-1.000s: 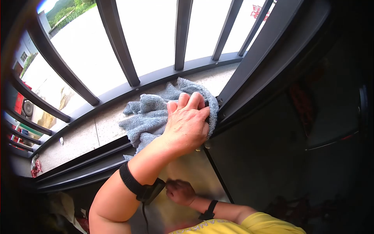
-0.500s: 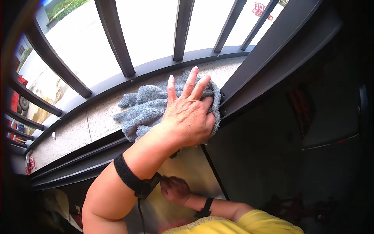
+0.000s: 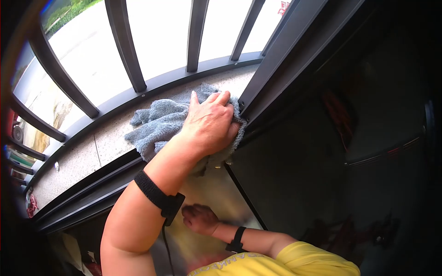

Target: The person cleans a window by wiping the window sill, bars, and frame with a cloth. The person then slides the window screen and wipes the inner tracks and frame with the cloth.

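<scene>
My left hand presses down on a grey-blue towel, its fingers bent and its thumb side against the cloth's right edge. Bunched in folds, the towel lies on the speckled stone sill between the barred railing and the dark window frame. Lower down, my right hand is closed in a fist in front of a shiny panel; the inside of its grip is hidden. The left forearm wears a black strap with a small box and a cable; the right wrist has a similar strap.
Dark metal bars rise along the sill's outer edge. A thick dark frame post stands right of the towel. Black track rails run along the sill's inner side. Red-and-white scraps lie at its far left end.
The view has shifted, moving the sill and bars leftward. The raised, spread fingers of my left hand have bent down onto the towel. My right fist now appears farther from the left forearm box.
</scene>
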A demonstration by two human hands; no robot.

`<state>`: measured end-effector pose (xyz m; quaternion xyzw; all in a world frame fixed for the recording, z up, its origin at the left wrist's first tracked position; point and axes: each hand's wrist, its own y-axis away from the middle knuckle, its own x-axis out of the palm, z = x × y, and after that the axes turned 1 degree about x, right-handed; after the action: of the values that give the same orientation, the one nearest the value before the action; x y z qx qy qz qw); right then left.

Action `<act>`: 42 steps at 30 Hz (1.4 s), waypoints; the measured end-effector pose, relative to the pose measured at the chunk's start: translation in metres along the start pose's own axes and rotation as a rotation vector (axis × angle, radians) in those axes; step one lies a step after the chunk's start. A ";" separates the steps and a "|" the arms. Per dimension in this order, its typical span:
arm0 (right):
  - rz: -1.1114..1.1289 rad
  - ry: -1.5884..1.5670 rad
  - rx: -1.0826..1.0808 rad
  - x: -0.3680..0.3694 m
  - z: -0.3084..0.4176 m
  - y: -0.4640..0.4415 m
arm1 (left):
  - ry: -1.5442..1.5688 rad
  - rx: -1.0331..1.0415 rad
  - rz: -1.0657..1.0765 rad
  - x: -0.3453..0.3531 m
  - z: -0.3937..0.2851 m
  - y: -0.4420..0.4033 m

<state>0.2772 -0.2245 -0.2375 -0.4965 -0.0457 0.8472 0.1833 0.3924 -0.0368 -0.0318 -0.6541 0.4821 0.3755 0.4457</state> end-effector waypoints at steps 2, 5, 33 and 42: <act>-0.022 0.008 0.012 0.000 0.001 -0.001 | -0.018 0.039 -0.084 0.004 0.002 0.000; -0.037 0.023 0.018 -0.004 0.005 -0.002 | -0.007 -0.027 -0.017 -0.001 0.001 0.000; -0.024 -0.050 0.022 -0.007 0.002 -0.005 | -0.026 -0.051 -0.250 -0.021 0.012 0.057; 0.006 -0.040 0.052 -0.008 0.005 -0.005 | -0.123 0.016 -0.178 0.002 0.001 0.011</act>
<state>0.2780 -0.2219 -0.2276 -0.4747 -0.0260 0.8584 0.1926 0.3825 -0.0383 -0.0360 -0.6662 0.3970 0.3701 0.5114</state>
